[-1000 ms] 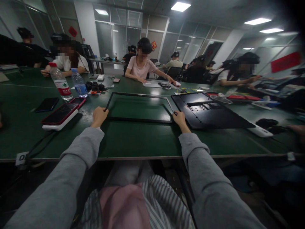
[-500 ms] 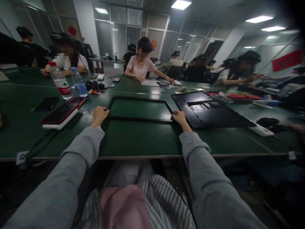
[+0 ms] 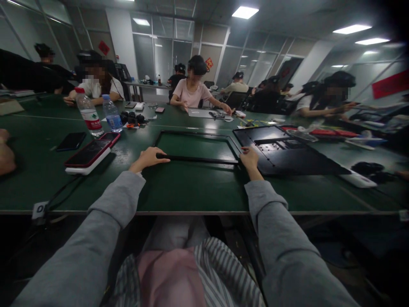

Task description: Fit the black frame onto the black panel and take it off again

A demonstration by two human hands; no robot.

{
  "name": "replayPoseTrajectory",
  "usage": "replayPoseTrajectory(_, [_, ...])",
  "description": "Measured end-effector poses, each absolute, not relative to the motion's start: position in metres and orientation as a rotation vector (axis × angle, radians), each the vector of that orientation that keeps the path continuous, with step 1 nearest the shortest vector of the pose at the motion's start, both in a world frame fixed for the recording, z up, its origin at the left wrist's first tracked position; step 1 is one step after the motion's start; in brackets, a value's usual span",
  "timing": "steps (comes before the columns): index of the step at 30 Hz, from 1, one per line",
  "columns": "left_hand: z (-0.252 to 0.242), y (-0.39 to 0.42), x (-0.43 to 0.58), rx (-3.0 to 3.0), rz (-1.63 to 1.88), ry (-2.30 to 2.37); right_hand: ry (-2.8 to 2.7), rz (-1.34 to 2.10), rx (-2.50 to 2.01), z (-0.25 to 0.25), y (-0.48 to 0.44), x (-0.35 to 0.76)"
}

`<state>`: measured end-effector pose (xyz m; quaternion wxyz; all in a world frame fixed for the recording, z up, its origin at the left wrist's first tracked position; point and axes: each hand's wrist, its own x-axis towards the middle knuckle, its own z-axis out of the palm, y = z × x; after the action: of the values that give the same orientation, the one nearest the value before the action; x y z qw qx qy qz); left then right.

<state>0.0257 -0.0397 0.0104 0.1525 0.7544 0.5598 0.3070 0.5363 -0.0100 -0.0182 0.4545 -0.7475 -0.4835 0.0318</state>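
Observation:
A thin black rectangular frame [image 3: 204, 160] is in front of me over the green table, with the tabletop showing through its opening. My left hand [image 3: 148, 159] pinches its near left corner, thumb along the near bar. On the right side bar, my right hand [image 3: 250, 158] is closed round the frame near its near right corner. Just right of that hand lies a large flat black panel [image 3: 287, 157], with a cut-out showing metal parts.
Left on the green table [image 3: 198, 192] are a red-edged phone [image 3: 86, 152] on a white block, a dark phone [image 3: 70, 141] and two bottles, one red-capped [image 3: 90, 115], one blue-capped [image 3: 112, 114]. A co-worker in pink [image 3: 193, 91] sits opposite. Another person's hand [image 3: 6, 153] rests at far left.
My left hand has shifted from the frame's left side to its near left corner, its thumb now along the near bar. My right hand keeps its grip. The view has turned slightly left.

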Motion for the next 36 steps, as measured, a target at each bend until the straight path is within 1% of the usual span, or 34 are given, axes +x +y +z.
replayPoseTrajectory(3, [0.009,-0.038,0.025,2.176,0.785,1.607,-1.166,0.102,-1.807,-0.015,-0.009,0.539])
replayPoseTrajectory(11, [-0.007,-0.026,0.026,2.220,0.771,1.611,-1.139,0.155,-1.727,-0.010,-0.005,0.549])
replayPoseTrajectory(17, [-0.007,-0.026,0.033,2.130,0.842,1.701,-1.107,0.164,-1.674,-0.008,-0.003,0.545])
replayPoseTrajectory(21, [-0.003,-0.025,0.032,2.024,0.949,1.712,-1.017,0.325,-1.553,0.006,-0.004,0.537])
replayPoseTrajectory(22, [-0.001,-0.024,0.032,2.005,0.973,1.708,-0.976,0.317,-1.552,0.010,-0.007,0.539])
replayPoseTrajectory(24, [0.001,-0.024,0.030,1.964,1.012,1.702,-0.845,0.150,-1.605,0.016,-0.017,0.549])
replayPoseTrajectory(27, [0.003,-0.021,0.028,1.892,1.083,1.692,-0.464,-0.274,-1.737,0.020,-0.042,0.579])
replayPoseTrajectory(28, [0.003,-0.021,0.027,1.867,1.116,1.683,-0.314,-0.306,-1.766,0.020,-0.049,0.590])
replayPoseTrajectory(29, [0.004,-0.021,0.026,1.836,1.152,1.670,-0.176,-0.298,-1.794,0.019,-0.056,0.600])
replayPoseTrajectory(31, [0.007,-0.021,0.026,1.751,1.228,1.632,-0.006,-0.151,-1.829,0.015,-0.063,0.615])
replayPoseTrajectory(34, [0.013,-0.027,0.028,1.592,1.330,1.577,0.013,0.121,-1.754,0.007,-0.061,0.622])
replayPoseTrajectory(36, [0.019,-0.032,0.030,1.511,1.381,1.563,0.003,0.156,-1.695,0.001,-0.056,0.620])
